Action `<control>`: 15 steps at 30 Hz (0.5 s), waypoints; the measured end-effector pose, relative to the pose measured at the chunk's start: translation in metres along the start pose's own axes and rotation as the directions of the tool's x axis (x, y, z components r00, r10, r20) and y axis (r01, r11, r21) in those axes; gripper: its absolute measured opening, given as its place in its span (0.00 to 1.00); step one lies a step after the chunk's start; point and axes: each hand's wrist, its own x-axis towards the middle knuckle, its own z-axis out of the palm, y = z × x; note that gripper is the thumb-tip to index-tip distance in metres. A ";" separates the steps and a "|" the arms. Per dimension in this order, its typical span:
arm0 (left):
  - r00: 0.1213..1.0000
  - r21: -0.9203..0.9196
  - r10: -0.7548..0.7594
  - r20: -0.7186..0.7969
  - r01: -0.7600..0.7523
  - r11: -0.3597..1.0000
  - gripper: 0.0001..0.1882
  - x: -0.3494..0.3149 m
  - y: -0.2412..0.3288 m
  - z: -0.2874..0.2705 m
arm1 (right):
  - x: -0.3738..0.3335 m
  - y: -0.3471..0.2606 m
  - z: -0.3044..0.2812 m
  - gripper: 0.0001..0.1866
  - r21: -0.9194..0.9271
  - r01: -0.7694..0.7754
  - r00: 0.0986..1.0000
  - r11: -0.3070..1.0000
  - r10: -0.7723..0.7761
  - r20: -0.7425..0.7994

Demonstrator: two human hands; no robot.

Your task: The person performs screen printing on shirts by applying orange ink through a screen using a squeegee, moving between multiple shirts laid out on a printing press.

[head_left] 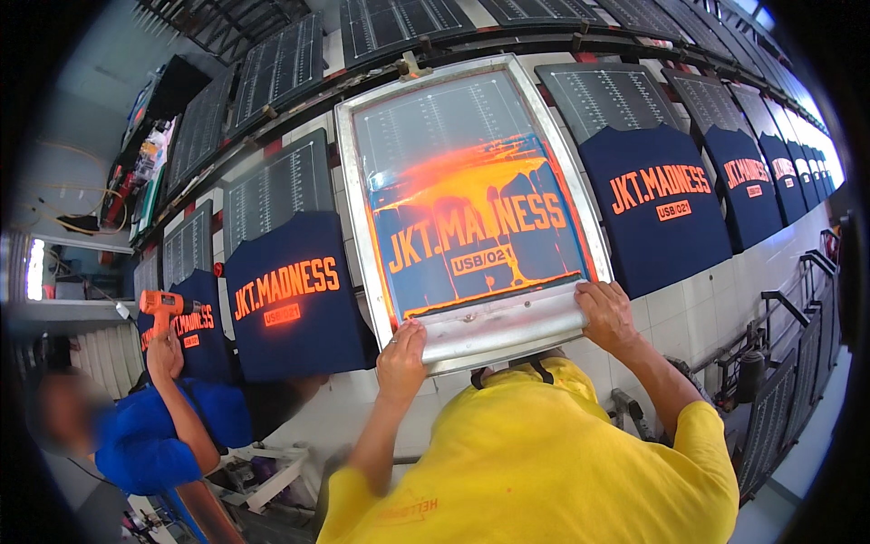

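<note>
In front of me a silver-framed printing screen [352, 195] lies over a dark navy shirt on a board. Bright orange ink [471, 172] is smeared across the mesh, thickest in the upper middle and running down over the lettering. A wide metal squeegee [498, 328] lies across the near end of the screen, its dark blade edge toward the ink. My left hand [401, 355] is closed around its left end, and my right hand [607, 315] grips the right end, thumb and fingers at the corner.
Navy shirts with orange lettering lie on boards to the left [288, 313] and right [654, 213], in a long row. Bare dark boards [403, 32] line the far side. At left, a co-worker in blue [149, 435] holds an orange pistol-shaped power tool [163, 306]. Dark racks [788, 399] stand at right.
</note>
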 end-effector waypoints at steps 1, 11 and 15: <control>1.000 -0.007 0.006 -0.024 -0.006 1.000 0.17 0.005 -0.003 0.003 | 0.001 0.004 0.005 0.18 -0.018 0.006 1.000 1.000 -0.006 -0.002; 0.998 0.015 -0.013 0.054 0.012 1.000 0.20 0.139 -0.072 0.017 | 0.129 0.086 0.041 0.13 -0.072 -0.023 0.999 0.997 0.026 0.045; 0.995 0.030 -0.047 0.087 0.045 0.999 0.18 0.180 -0.094 0.019 | 0.177 0.108 0.043 0.10 -0.106 -0.033 0.994 0.994 0.044 0.100</control>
